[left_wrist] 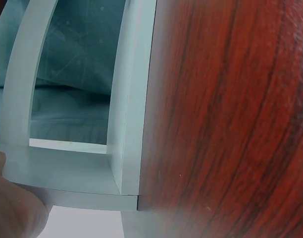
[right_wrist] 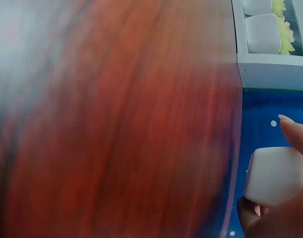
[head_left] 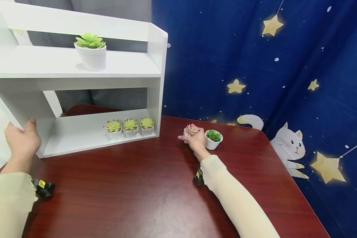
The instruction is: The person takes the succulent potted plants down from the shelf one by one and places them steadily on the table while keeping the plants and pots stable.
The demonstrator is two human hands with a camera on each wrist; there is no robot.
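My left hand [head_left: 23, 140] grips the lower left side panel of a white two-tier shelf [head_left: 101, 130], thumb on the inner face. In the left wrist view, part of that hand [left_wrist: 15, 208] shows at the panel's edge. My right hand [head_left: 197, 141] holds a small pink succulent [head_left: 191, 129] in a square white pot [right_wrist: 275, 176]. The right wrist view has fingers [right_wrist: 248, 213] against one side of the pot and the thumb near the other. The pot stands out against the blue curtain, above the table's edge. Close by the hand is a green succulent [head_left: 213, 136] in a round white pot.
Three yellow-green succulents [head_left: 130, 127] in square pots line the lower tier's right end. A larger potted succulent [head_left: 92, 54] stands on the upper tier. All this is on a dark red wooden table [head_left: 131, 191], with a blue star-patterned curtain [head_left: 196, 66] behind.
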